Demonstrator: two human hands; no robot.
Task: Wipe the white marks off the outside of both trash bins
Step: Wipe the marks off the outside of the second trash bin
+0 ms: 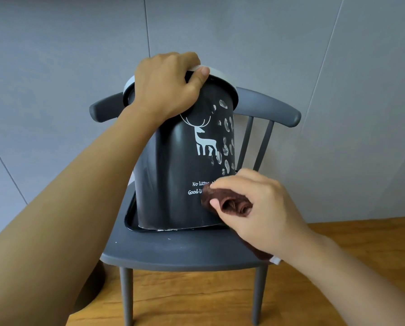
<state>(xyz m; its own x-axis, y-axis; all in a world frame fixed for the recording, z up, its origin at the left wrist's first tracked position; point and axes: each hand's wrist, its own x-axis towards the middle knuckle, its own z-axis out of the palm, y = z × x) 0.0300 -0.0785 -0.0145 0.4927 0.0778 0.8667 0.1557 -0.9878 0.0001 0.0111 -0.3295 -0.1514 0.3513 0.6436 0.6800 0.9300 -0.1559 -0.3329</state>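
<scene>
A black trash bin (173,165) is standing on a dark tray (132,222) that is lying on the seat of a grey spindle-back chair (173,250), and the bin is leaning to the left, its base lifting off the tray on one side. Its rim is wearing a pale grey ring (220,77), and its front is showing a white printed deer (202,140) with antlers, with two lines of white lettering below it, partly hidden, reading "No litter" and "Good li". To the right of the deer, white marks (227,142) are running down the bin's side in a loose column of smudged oval dabs, from just under the rim to near the lettering. The left hand (166,88) is gripping the rim from above, thumb curling over the pale ring and the palm lying against the upper wall. The right hand (255,205) is pinching a bunched brown cloth (227,203) between thumb and fingers and is pressing it against the lower right of the bin, beside the lettering; more of the cloth is hanging under the wrist. The chair is standing on a wooden floor (337,243) in front of a grey panelled wall (290,43).
</scene>
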